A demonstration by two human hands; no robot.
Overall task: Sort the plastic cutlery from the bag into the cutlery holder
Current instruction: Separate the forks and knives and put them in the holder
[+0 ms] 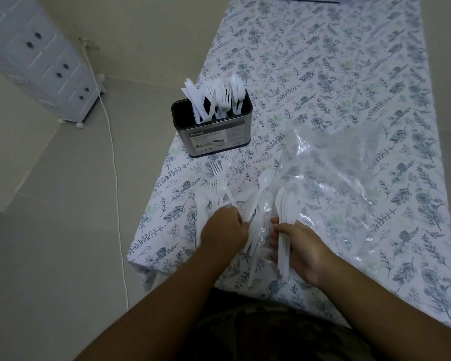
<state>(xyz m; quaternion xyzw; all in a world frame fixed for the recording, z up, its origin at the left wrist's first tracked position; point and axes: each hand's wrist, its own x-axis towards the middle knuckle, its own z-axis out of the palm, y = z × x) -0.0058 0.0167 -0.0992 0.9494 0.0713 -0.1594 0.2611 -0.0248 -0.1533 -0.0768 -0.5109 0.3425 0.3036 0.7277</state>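
A dark metal cutlery holder [214,136] stands near the table's left edge with white knives, forks and spoons upright in it. A clear plastic bag [333,165] lies crumpled to the right. Loose white plastic cutlery [261,201] is spread on the cloth between holder and me, with forks [216,183] to the left and a spoon [266,178] in the middle. My left hand [223,230] is closed over the handles of the loose pieces. My right hand [300,246] grips a bundle of white knives [284,230] that points away from me.
The table is covered by a floral cloth [336,74]; its left edge drops to a tiled floor [63,230]. A white drawer cabinet [37,53] stands at far left, and a white cable [115,165] runs down the floor beside the table.
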